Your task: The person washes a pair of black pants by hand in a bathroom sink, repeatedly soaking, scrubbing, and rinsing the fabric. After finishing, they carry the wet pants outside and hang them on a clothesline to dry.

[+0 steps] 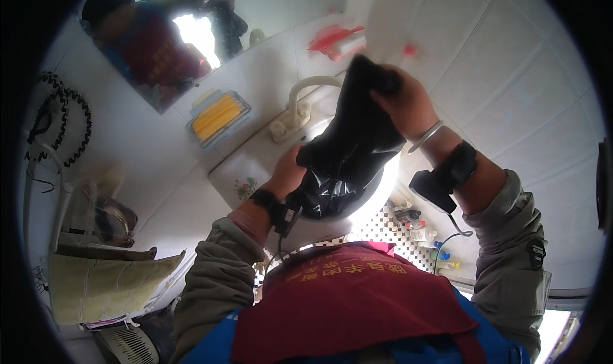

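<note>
A black plastic bag (359,143) hangs between my two hands, over a white washbasin (230,175) with a printed flower pattern. Its upper end is gripped by my right hand (407,100), which wears a bangle at the wrist. Lower down, my left hand (287,175) pinches the bag's other side; some of its fingers are hidden behind the plastic. Just behind the bag stands a cream faucet (294,108), partly covered by it. Much of the basin's bowl is hidden by the bag, and I cannot tell whether the bag contains anything.
A wall rack holds a yellow folded cloth or bar (218,118). A mirror (167,43) hangs at upper left, near a black coiled cord (64,119). Several bottles (421,232) stand on the checkered floor at right. A towel (115,278) hangs at lower left.
</note>
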The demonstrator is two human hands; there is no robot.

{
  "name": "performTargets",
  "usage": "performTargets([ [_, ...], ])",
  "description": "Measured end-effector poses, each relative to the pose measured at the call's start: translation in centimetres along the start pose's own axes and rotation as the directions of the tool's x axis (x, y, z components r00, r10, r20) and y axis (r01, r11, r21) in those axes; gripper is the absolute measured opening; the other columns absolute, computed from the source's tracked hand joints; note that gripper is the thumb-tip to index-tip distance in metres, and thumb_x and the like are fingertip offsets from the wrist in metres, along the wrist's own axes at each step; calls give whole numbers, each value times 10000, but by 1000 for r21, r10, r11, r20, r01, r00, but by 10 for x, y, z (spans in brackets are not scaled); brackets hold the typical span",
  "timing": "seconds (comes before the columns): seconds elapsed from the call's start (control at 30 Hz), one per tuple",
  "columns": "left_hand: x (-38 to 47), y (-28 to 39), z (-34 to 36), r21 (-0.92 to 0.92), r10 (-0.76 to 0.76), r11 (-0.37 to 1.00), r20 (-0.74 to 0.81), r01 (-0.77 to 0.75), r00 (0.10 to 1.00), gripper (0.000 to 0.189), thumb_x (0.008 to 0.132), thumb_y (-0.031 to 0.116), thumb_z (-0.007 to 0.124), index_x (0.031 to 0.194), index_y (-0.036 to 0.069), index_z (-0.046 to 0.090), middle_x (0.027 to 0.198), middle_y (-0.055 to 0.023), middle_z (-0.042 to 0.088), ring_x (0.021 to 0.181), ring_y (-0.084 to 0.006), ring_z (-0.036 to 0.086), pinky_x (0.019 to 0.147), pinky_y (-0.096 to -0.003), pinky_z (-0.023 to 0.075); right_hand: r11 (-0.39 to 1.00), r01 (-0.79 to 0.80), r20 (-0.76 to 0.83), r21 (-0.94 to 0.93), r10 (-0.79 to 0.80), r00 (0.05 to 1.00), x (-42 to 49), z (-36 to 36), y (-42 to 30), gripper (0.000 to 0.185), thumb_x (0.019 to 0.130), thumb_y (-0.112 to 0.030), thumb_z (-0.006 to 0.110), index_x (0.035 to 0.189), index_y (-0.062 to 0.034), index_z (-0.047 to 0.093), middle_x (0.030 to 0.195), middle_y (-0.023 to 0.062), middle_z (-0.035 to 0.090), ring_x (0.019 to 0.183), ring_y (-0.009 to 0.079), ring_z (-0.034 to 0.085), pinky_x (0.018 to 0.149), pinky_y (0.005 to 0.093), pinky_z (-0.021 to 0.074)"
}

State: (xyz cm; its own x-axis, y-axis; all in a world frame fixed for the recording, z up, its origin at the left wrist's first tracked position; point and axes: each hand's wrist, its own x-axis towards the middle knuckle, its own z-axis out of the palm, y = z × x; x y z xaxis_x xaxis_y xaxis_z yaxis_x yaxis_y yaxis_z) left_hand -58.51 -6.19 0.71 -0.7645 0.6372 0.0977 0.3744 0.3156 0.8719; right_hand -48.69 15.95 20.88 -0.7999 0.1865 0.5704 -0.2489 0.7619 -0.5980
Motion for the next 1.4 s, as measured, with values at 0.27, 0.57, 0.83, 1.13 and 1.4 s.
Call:
performTargets([
  [0.27,-26,-2,37,753,-423,653,272,83,864,956,621,451,757,1407,372,218,1502,-153,4,1339,-478,51,920,-717,242,828,-94,630,-553,490,602,-148,129,98,654,773,-187,599,1340,-405,357,1494,84,107,1339,428,153,984,637,266],
  [0.57,-5,-17,60,825,-582,553,283,116,762,1021,540,424,817,1393,373,260,1508,-115,-1,1338,-468,79,915,-718,274,761,-130,713,-636,644,277,-143,170,129,659,803,-379,593,1364,-483,264,1523,52,-17,1368,422,64,976,665,260],
  [0.83,16,-36,67,874,-648,477,281,90,708,972,598,444,773,1411,301,259,1456,-152,216,1310,-455,182,879,-695,317,796,-196,776,-573,604,181,-143,207,167,626,825,-322,545,1370,-467,273,1507,87,124,1354,424,156,978,663,251],
  [1.13,26,-35,22,646,-406,713,65,272,912,596,728,437,675,1185,106,483,1177,-173,532,1067,-372,508,830,-503,448,808,-220,778,-547,587,224,-131,197,164,609,813,-125,518,1346,-381,376,1485,84,198,1348,431,149,993,657,241],
  [1.4,77,-37,-50,676,-280,627,-267,386,922,438,802,344,619,1105,72,457,938,-171,613,859,-369,594,712,-469,473,809,-181,767,-559,588,259,-144,194,154,572,820,-152,515,1345,-340,388,1490,87,148,1338,445,162,966,669,291],
])
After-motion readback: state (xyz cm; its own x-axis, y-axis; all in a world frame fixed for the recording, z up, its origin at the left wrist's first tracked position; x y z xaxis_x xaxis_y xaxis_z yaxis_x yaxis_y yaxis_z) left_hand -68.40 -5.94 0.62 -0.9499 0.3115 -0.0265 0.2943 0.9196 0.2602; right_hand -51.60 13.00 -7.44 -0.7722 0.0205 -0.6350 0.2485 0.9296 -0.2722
